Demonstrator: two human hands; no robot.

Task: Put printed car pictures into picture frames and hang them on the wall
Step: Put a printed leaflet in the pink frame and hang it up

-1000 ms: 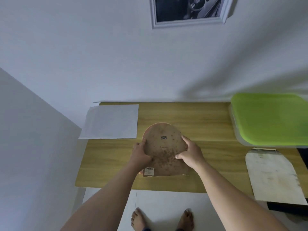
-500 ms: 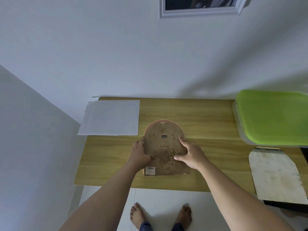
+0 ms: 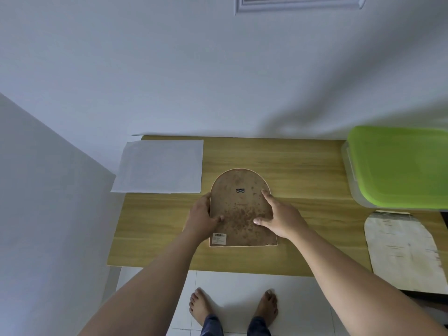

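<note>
An arch-shaped picture frame point(image 3: 240, 204) lies face down on the wooden table point(image 3: 303, 170), its stained brown backing board up, with a small metal hanger near the top and a barcode sticker at the lower left. My left hand point(image 3: 201, 218) grips its left edge, thumb on the backing. My right hand point(image 3: 281, 218) presses flat on the right side, fingers spread. A white sheet of paper point(image 3: 160, 166) lies blank side up at the table's back left. A framed picture point(image 3: 298, 4) hangs on the wall above, mostly cut off.
A container with a green lid point(image 3: 400, 166) stands at the table's right end. A second arch-shaped board point(image 3: 404, 251), pale and stained, lies at the front right. A grey wall point(image 3: 48, 214) closes the left side. My bare feet stand on white floor tiles below the table's front edge.
The view has tilted down slightly, so the wall picture has slid toward the top edge. My hands and the frame stay in about the same place on the table.
</note>
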